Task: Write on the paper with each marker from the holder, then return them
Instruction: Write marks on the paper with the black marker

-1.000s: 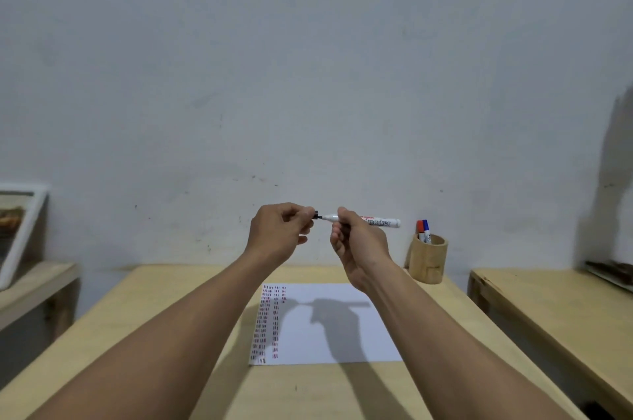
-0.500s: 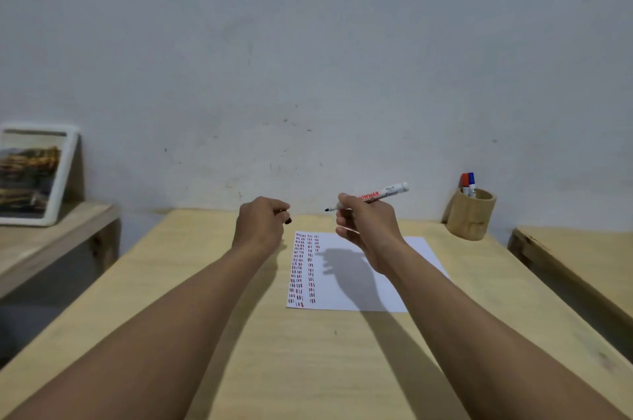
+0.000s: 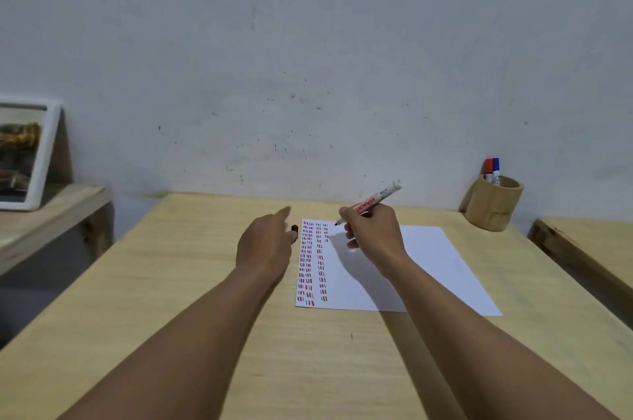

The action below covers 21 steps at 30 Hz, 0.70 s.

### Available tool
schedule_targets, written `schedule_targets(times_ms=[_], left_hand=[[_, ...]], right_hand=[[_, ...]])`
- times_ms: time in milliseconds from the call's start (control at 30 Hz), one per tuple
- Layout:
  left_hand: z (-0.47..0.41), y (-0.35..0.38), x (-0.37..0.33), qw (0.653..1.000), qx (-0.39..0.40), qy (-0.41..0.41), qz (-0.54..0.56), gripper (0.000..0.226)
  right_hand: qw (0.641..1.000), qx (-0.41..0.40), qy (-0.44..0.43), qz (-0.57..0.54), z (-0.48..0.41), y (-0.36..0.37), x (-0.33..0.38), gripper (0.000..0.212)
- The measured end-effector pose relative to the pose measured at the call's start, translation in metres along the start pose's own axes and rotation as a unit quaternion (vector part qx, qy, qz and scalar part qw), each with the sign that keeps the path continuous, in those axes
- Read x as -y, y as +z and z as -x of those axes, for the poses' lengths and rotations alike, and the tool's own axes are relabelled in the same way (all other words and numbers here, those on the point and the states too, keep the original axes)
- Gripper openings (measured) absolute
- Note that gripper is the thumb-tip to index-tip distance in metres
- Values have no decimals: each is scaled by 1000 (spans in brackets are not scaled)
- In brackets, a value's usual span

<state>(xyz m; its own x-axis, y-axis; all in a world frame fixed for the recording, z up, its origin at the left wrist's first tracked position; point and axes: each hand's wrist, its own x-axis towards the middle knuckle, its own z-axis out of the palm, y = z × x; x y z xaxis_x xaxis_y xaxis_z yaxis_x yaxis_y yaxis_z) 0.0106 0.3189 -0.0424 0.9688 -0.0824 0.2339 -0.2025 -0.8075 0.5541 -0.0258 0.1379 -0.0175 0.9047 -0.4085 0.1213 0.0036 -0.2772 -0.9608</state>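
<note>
A white sheet of paper (image 3: 428,268) lies on the wooden table (image 3: 171,282), with columns of short red and dark marks down its left side. My right hand (image 3: 373,234) grips a white marker (image 3: 376,198), uncapped, its dark tip close above the paper's top left area. My left hand (image 3: 267,244) rests just left of the paper and pinches the marker's dark cap (image 3: 294,228), index finger stretched forward. A round wooden holder (image 3: 493,203) stands at the table's far right with a red-capped marker (image 3: 488,167) and a blue-capped marker (image 3: 496,168) in it.
A framed picture (image 3: 24,155) leans against the wall on a low wooden shelf (image 3: 51,214) to the left. A second wooden surface (image 3: 589,248) lies to the right, across a narrow gap. A grey wall stands right behind the table.
My hands pulled the cap off the marker and came apart. Both dropped toward the table, the marker tip now near the paper. My view tilted downward.
</note>
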Motion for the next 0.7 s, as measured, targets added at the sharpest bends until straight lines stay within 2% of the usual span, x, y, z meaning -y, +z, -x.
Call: schedule_targets(times_ms=[67, 233, 700], left_hand=[[7, -1, 6, 999, 20, -2, -45, 58], [24, 3, 22, 973, 150, -24, -174, 63], [24, 7, 25, 966, 159, -6, -204, 66]], right_hand=[[1000, -13, -5, 27, -4, 2, -4, 20], [997, -20, -5, 77, -6, 10, -24, 28], [994, -16, -24, 107, -7, 17, -36, 36]])
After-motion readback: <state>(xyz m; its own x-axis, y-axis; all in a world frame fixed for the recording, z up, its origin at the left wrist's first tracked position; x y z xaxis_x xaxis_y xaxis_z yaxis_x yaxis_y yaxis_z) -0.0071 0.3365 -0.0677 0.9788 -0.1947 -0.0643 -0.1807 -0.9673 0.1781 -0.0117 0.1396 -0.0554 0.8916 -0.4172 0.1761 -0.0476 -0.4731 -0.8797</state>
